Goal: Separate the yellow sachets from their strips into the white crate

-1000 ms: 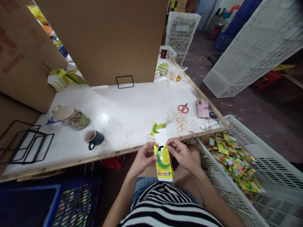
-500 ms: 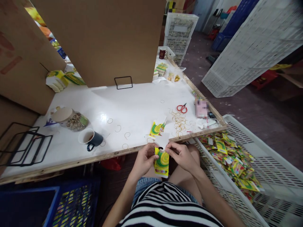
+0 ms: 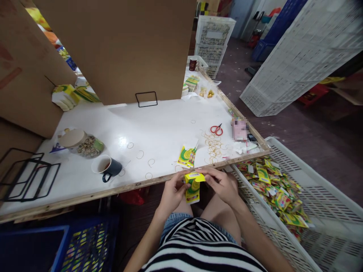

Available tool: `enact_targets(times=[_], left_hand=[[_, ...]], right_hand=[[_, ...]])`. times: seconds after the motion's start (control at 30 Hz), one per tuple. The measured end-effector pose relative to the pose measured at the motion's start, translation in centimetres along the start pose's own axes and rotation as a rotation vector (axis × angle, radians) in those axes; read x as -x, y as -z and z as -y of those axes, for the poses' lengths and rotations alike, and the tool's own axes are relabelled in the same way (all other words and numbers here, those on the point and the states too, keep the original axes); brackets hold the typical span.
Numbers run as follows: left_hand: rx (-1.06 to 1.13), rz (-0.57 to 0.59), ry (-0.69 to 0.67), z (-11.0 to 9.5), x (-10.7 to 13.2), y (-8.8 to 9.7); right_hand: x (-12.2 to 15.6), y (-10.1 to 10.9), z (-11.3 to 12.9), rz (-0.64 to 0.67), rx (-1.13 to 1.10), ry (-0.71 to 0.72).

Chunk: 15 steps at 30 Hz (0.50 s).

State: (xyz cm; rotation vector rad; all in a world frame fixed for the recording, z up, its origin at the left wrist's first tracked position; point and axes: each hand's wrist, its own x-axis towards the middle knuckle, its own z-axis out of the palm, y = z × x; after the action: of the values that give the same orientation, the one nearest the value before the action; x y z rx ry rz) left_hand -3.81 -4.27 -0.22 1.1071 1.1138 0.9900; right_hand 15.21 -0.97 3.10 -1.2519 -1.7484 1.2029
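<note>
Over my lap, just off the table's front edge, I hold a small yellow-and-green carton [image 3: 193,191]. My left hand [image 3: 176,190] is closed round its left side, thumb on the front. At the top, a yellow flap is bent over toward me, and my right hand [image 3: 219,183] grips its right end between thumb and fingers. Whether anything is inside the carton cannot be seen. Just beyond my hands, more of the same flat cartons [image 3: 187,154] lie in a small pile on the white table [image 3: 164,132].
Loose rubber bands [image 3: 213,145] and red-handled scissors [image 3: 217,129] lie on the right. On the left stand a dark mug [image 3: 115,167], a jar [image 3: 90,146] and a black wire rack [image 3: 28,177]. A white crate [image 3: 320,192] of filled packs is at my right; a blue crate [image 3: 66,230] is lower left.
The carton's raised white top flap has been folded down toward me, showing its yellow outer side. My right hand has moved slightly with it; my left hand keeps its hold.
</note>
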Motion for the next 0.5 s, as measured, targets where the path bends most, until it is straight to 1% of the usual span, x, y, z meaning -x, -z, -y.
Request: enact_targets(times=[0.07,0.13,0.2,0.27,0.37,0.5], left_hand=[[-0.011,-0.005,-0.012,0.1,0.1,-0.3],[-0.005,0.030,-0.018,0.1,0.1,-0.5],[0.006,0.071,-0.015,0.1,0.1,-0.6],[0.032,0.082,-0.004,0.1,0.1,-0.6],[0.116,0.054,0.030,0.2,-0.2,-0.6],[0.195,0.016,0.062,0.3,-0.4,-1.0]], right_hand=[[0.1,-0.2,0.0,0.069,-0.001,-0.103],[0.1,-0.6,-0.2,0.083,0.036,-0.154],[0.1,-0.9,-0.5,0.049,0.110,-0.149],[0.1,-1.0,-0.8,0.013,0.204,-0.132],[0.3,-1.3,-0.9,0.000,0.282,-0.101],[0.7,-1.8,-0.7,0.005,0.291,-0.102]])
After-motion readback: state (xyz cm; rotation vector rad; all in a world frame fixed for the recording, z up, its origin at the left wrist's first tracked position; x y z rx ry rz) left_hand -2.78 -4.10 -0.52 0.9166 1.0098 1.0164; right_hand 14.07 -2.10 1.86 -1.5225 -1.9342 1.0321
